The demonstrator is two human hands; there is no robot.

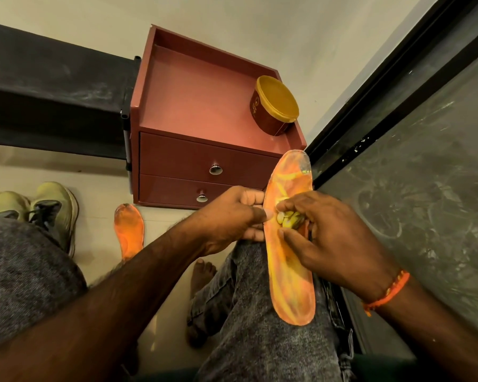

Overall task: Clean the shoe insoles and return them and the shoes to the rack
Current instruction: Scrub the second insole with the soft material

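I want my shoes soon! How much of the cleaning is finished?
Done: both insoles are out of the shoes. In hand: the left hand holds one insole on the knee while the right hand rubs it with something small. Left: the other insole, lying on the floor, then returning everything to the rack.

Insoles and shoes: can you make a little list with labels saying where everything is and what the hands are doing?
held insole: lying along the person's knee
left hand: grips the insole's edge
right hand: presses a small yellowish thing against the insole; cannot tell what
other insole: on the floor
shoes: on the floor, left of it
cabinet: two drawers, both closed
tub: on the cabinet, lid on
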